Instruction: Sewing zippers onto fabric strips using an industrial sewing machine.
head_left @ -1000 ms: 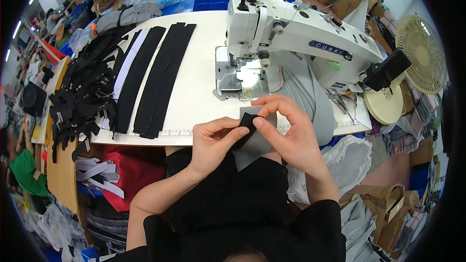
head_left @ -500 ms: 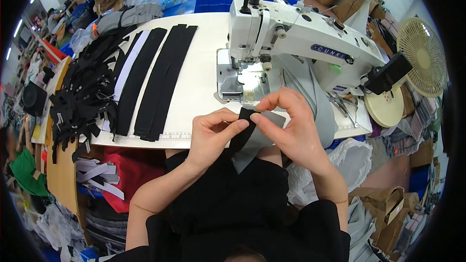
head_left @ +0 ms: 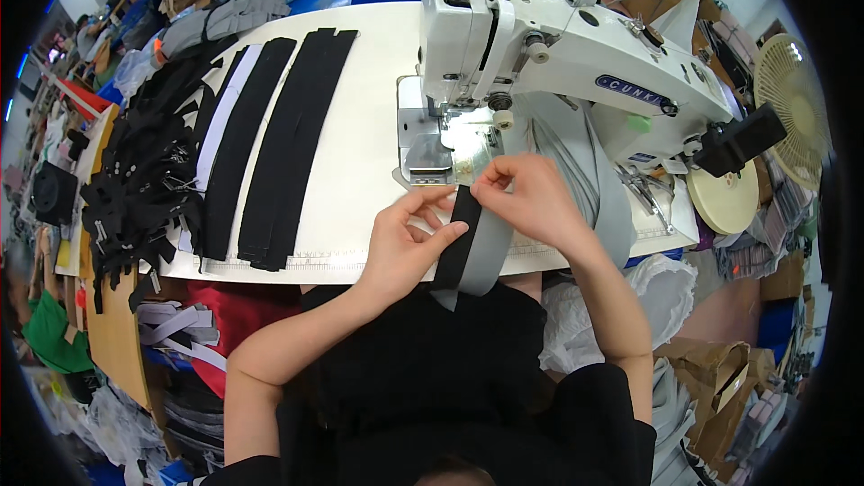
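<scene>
A black fabric strip (head_left: pixel 456 247) lies along a grey fabric strip (head_left: pixel 490 256), both dropping over the table's near edge toward my lap. My right hand (head_left: pixel 531 198) pinches the upper end of the strips between thumb and fingertips, just in front of the presser foot area. My left hand (head_left: pixel 405 243) is closed at the left edge of the black strip, its thumb resting on the fabric and the other fingers curled. The white sewing machine (head_left: pixel 567 45) stands directly beyond, its lit needle plate (head_left: pixel 472 148) close to my right fingertips.
Flat black strips (head_left: pixel 301 144) and a white strip (head_left: pixel 229 117) lie on the white table (head_left: pixel 378 45). A tangled heap of black pieces with metal clips (head_left: pixel 144 171) sits at left. Grey fabric (head_left: pixel 562 144), scissors-like metal tools (head_left: pixel 652 198) and a fan (head_left: pixel 792 108) are at right.
Both hands and the strip ends have moved closer to the machine's needle plate. The black strip now hangs straighter beside the grey one. The whole view has shifted slightly.
</scene>
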`<state>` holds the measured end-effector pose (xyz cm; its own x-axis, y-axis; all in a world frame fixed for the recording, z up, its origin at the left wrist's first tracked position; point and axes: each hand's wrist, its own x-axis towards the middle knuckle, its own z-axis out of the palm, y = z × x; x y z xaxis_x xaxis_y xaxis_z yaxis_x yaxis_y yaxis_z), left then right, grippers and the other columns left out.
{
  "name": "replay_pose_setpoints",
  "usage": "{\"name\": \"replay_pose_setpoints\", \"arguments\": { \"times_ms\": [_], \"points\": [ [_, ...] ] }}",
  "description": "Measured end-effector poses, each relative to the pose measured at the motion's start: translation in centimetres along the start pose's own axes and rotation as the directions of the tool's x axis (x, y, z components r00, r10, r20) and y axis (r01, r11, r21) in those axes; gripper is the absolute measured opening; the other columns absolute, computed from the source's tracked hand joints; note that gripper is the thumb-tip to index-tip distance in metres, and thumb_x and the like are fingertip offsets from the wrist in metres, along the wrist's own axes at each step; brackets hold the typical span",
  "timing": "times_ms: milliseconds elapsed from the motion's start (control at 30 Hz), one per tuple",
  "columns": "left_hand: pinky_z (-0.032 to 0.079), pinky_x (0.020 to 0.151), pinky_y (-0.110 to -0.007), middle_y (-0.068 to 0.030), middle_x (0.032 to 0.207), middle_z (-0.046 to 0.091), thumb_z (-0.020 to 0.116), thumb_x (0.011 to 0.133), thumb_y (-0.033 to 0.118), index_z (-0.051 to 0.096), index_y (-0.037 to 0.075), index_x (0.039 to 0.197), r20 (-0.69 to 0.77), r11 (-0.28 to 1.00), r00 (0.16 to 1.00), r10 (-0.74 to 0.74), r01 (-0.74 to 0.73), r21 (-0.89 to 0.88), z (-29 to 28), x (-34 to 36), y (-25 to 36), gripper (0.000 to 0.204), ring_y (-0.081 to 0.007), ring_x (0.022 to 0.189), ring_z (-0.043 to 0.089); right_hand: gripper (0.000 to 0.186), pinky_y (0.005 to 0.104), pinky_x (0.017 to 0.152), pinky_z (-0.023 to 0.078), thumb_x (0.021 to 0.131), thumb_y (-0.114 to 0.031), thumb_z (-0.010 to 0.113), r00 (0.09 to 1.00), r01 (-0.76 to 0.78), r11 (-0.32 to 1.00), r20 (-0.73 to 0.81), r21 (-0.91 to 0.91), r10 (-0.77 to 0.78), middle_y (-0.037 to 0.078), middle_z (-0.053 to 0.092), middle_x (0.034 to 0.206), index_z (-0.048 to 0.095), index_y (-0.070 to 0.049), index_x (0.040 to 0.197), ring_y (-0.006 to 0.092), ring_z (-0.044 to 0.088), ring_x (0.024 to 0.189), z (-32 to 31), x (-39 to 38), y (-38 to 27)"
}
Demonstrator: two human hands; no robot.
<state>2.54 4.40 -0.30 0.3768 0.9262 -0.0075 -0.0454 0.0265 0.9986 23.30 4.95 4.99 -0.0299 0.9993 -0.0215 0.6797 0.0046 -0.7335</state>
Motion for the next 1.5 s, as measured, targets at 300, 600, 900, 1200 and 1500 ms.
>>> {"name": "replay_pose_setpoints", "arguments": {
  "times_ms": [300, 600, 900, 1200, 1500],
  "points": [
    [0.044, 0.091, -0.037, -0.0081, 0.11, 0.06, 0.076, 0.084, 0.002, 0.073, 0.008, 0.107, 0.191, 0.626, 0.907, 0.376, -0.4, 0.669, -2.9, 3.8, 0.6, 0.025, -0.027, 0.104, 0.056, 0.019, 0.0473, 0.095, 0.043, 0.078, -0.026, 0.07, 0.996, 0.039, 0.945, -0.061, -0.326, -0.062, 0.009, 0.073, 0.074, 0.077, -0.008, 0.077, 0.0317, 0.068, 0.094, 2.2, 4.9, 2.0],
    [0.04, 0.088, -0.038, -0.0061, 0.106, 0.057, 0.071, 0.084, -0.002, 0.073, 0.009, 0.096, 0.12, 0.657, 0.88, 0.459, -0.428, 0.62, -2.8, 6.7, -1.0, 0.016, -0.0255, 0.102, 0.055, 0.03, 0.0473, 0.088, 0.042, 0.077, -0.029, 0.08, 0.86, 0.123, 0.972, -0.466, -0.202, -0.206, 0.013, 0.06, 0.091, 0.064, -0.005, 0.084, 0.034, 0.059, 0.095, 5.7, 8.3, 6.7],
    [0.045, 0.09, -0.037, -0.0075, 0.106, 0.061, 0.071, 0.084, -0.003, 0.073, 0.007, 0.095, 0.109, 0.745, 0.919, 0.38, -0.374, 0.552, -2.8, 6.4, -0.4, 0.015, -0.0257, 0.103, 0.057, 0.025, 0.0427, 0.089, 0.047, 0.081, -0.029, 0.083, 0.835, 0.081, 0.952, -0.501, -0.297, -0.227, 0.006, 0.074, 0.082, 0.073, -0.006, 0.086, 0.0264, 0.069, 0.079, 6.1, 9.1, 7.9],
    [0.046, 0.089, -0.035, -0.0077, 0.109, 0.062, 0.072, 0.085, -0.002, 0.074, 0.006, 0.096, 0.061, 0.775, 0.932, 0.357, -0.332, 0.538, -3.2, 6.8, -0.4, 0.013, -0.0253, 0.105, 0.058, 0.033, 0.0407, 0.092, 0.047, 0.08, -0.027, 0.086, 0.82, 0.048, 0.964, -0.541, -0.263, -0.188, 0.003, 0.073, 0.081, 0.07, -0.005, 0.098, 0.0238, 0.067, 0.081, 6.7, 9.0, 7.7],
    [0.046, 0.09, -0.041, -0.01, 0.094, 0.068, 0.076, 0.087, 0.01, 0.073, 0.006, 0.104, 0.086, 0.727, 0.937, 0.339, -0.319, 0.608, -7.1, 8.7, 1.7, 0.018, -0.0265, 0.097, 0.065, 0.049, 0.0512, 0.093, 0.044, 0.081, -0.041, 0.081, 0.768, 0.077, 0.933, -0.576, -0.351, -0.28, 0.02, 0.064, 0.11, 0.069, 0.004, 0.095, 0.0401, 0.059, 0.106, 6.3, 7.5, 10.0]
  ]
}}
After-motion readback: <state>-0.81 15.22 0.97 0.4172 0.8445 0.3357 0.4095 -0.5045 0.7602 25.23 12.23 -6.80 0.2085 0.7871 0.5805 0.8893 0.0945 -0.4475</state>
